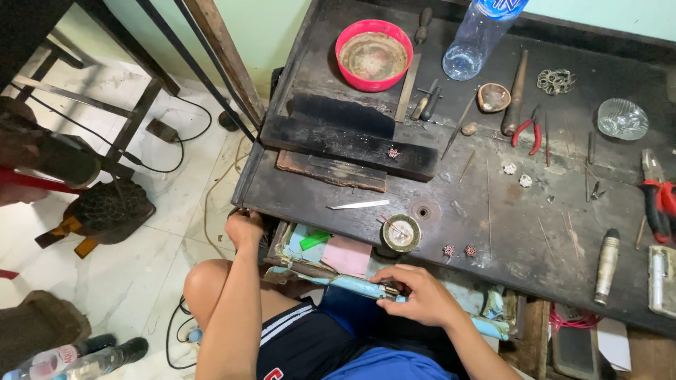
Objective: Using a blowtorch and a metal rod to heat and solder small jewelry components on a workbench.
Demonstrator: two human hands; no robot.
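Clamped in the right hand's grip is a small metal tool, held over the light-blue edge of the open drawer below the bench. Left hand curls closed on the bench's front corner. Inside the drawer lie a pink paper and a green packet. Just above, on the bench, sit a round tin and two red beaded pieces.
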